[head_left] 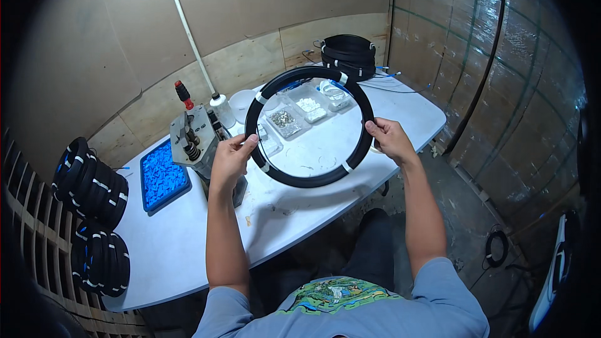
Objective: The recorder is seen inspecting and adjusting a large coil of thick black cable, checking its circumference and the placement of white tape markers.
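Observation:
A coil of black cable (305,181), bound with several white tape bands, is held up over the white table (294,209). On its left side my left hand (231,161) pinches the ring between thumb and fingers. My right hand (390,140) grips the opposite side the same way. Through the ring's middle I see clear plastic boxes: one with small metal parts (285,122), one with white pieces (309,107), and one with a white coiled item (336,92). To the left of my left hand stands a grey bench press (199,134).
A blue tray (164,176) of small blue pieces lies left of the press. Behind it are a red-and-black screwdriver (183,95) and a white bottle (220,107). Black cable coils (347,56) sit at the far corner; more stacked coils (91,188) stand left. Another coil (496,249) is at lower right.

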`<state>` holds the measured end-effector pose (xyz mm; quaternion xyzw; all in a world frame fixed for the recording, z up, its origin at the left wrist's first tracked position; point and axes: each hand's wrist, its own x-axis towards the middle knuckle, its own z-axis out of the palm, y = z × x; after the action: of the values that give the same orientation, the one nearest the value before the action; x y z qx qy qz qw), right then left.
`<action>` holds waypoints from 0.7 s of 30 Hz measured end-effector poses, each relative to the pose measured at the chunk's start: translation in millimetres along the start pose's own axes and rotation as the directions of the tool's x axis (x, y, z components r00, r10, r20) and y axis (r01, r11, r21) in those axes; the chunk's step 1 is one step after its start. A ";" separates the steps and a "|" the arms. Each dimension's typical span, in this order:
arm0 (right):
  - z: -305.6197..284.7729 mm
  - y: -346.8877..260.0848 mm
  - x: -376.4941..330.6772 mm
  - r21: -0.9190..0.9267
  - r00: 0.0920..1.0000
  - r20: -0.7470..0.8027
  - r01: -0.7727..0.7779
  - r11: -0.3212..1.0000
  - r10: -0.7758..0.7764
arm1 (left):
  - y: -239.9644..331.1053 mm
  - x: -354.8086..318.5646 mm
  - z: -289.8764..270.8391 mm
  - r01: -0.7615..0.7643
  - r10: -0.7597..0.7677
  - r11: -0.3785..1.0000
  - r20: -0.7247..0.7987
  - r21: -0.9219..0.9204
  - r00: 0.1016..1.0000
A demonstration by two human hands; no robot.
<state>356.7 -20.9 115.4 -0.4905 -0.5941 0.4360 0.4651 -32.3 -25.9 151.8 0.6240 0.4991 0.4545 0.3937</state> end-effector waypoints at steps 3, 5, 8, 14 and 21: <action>19.6 12.7 6.3 0.059 0.987 -0.137 0.088 0.994 -0.079 | -15.7 6.7 18.4 -0.022 0.014 0.999 -0.169 -0.046 0.986; 50.2 4.8 5.9 0.395 0.964 -0.260 0.157 0.905 -0.054 | -33.1 18.0 24.7 -0.134 0.127 0.991 -0.368 0.007 0.921; 62.2 -0.3 -0.5 0.581 0.967 -0.251 0.187 0.792 -0.045 | -19.3 15.1 52.4 -0.097 -0.088 0.847 -0.318 -0.522 0.944; 72.0 -0.1 -8.9 0.596 0.958 -0.283 0.204 0.777 -0.034 | -14.9 16.0 57.3 -0.024 -0.122 0.876 -0.271 -0.481 0.955; 72.2 -15.2 -10.6 0.569 0.954 -0.293 0.223 0.791 -0.057 | -14.8 16.0 51.9 -0.008 -0.136 0.857 -0.241 -0.516 0.961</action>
<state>284.1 -38.0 115.3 -0.3265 -0.3953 0.4961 0.7007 15.1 -9.3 126.2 0.4123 0.4296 0.6375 0.4889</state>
